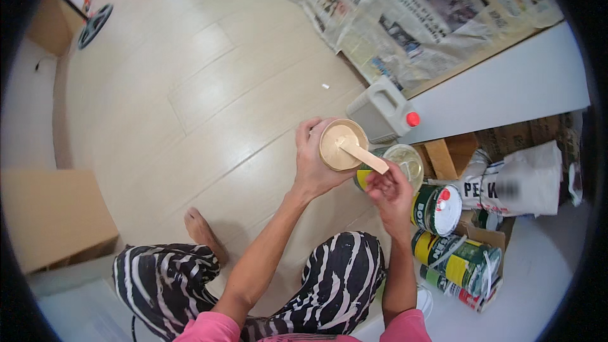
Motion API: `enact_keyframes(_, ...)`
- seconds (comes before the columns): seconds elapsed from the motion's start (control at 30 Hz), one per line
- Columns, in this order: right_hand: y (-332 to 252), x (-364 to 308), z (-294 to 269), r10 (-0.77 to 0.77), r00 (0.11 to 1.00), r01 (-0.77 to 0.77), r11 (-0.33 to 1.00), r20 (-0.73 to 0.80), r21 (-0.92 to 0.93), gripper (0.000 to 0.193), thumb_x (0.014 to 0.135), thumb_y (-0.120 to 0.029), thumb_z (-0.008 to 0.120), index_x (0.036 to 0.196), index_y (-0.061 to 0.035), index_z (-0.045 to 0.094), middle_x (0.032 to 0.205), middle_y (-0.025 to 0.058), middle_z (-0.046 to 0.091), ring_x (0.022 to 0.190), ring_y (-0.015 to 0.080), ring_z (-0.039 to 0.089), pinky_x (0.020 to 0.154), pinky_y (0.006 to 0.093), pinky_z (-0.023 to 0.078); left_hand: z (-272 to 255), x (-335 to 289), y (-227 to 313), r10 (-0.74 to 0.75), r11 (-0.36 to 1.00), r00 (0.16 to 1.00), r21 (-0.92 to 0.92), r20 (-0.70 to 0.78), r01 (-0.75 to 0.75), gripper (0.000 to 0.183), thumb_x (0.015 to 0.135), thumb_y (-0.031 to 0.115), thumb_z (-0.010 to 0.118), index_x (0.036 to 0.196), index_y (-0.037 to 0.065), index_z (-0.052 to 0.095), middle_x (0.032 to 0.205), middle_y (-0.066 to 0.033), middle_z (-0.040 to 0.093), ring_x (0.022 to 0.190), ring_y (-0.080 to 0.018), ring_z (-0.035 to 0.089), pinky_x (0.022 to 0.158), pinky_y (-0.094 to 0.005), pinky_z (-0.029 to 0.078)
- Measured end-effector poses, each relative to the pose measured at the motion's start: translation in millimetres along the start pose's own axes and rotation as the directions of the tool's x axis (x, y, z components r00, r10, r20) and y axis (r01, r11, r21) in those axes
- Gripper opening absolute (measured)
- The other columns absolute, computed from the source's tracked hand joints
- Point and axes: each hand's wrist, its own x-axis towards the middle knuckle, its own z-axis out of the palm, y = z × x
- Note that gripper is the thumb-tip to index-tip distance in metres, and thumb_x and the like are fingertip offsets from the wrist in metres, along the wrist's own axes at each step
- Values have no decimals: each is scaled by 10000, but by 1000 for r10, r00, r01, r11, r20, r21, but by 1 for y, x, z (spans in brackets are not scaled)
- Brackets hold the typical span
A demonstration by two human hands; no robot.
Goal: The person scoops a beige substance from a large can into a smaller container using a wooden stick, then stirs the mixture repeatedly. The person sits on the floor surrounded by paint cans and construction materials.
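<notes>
The floor (247, 88) lies open to the left of the hands and ahead, toward its far edge. Along its right side room is tight: a grey jug (373, 114) with a red cap stands just beyond the cup, and paint cans (443, 259) crowd near the right forearm. A cardboard box (60, 212) sits at the near left corner, well apart.

The round cup (323, 151) is held above the floor, its mouth facing up, tan-rimmed, with a pale cream mixture (335, 135) inside. A flat wooden stick (370, 159) leans across the rim, one end in the mixture. The left hand (315, 168) wraps the cup's side; the right hand (393, 199) curls at the stick's outer end, whether pinching it I cannot tell.
</notes>
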Motion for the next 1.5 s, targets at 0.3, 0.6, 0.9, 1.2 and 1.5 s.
enact_keyframes(0.3, -227, 41, 75, -267, 964, 219, 810, -10, -544, 177, 949, -19, 766, 1113, 35, 728, 913, 92, 721, 769, 111, 633, 708, 287, 520, -89, 82, 158, -16, 992, 999, -124, -43, 10, 960, 518, 195, 1000, 1351, 55, 545, 1277, -131, 566, 1219, -361, 473, 1041, -483, 457)
enact_keyframes(0.6, -500, 64, 148, -343, 836, 539, 659, 429, -524, 133, 861, 26, 780, 991, 4, 764, 869, 132, 736, 762, 271, 660, 697, 369, 531, -243, 209, 343, 47, 998, 995, 37, -93, -44, 955, 548, 254, 1007, 1354, 51, 536, 1254, -124, 585, 1199, -351, 474, 1027, -486, 440)
enact_keyframes(0.9, -685, 94, 238, -491, 697, 715, 531, 524, -454, 143, 846, 28, 771, 984, 0, 745, 864, 135, 720, 768, 316, 621, 712, 399, 505, -383, 305, 465, 88, 996, 989, 35, -118, -84, 939, 541, 298, 984, 1340, 59, 553, 1259, -161, 537, 1219, -369, 477, 1030, -504, 384)
enact_keyframes(1.2, -765, 95, 312, -495, 559, 818, 461, 666, -344, 193, 797, 47, 766, 976, -16, 730, 868, 108, 711, 793, 299, 613, 722, 403, 498, -497, 331, 500, 85, 992, 989, 102, -124, -72, 906, 549, 297, 941, 1341, 73, 562, 1276, -164, 527, 1231, -362, 481, 1040, -511, 361)
enact_keyframes(1.5, -781, 131, 362, -451, 384, 897, 391, 806, -209, 259, 765, 53, 749, 1010, -29, 734, 882, 91, 701, 823, 294, 605, 733, 412, 509, -550, 345, 489, 15, 989, 976, 149, -215, 18, 921, 533, 278, 937, 1348, 88, 553, 1296, -146, 522, 1246, -353, 475, 1046, -511, 357)
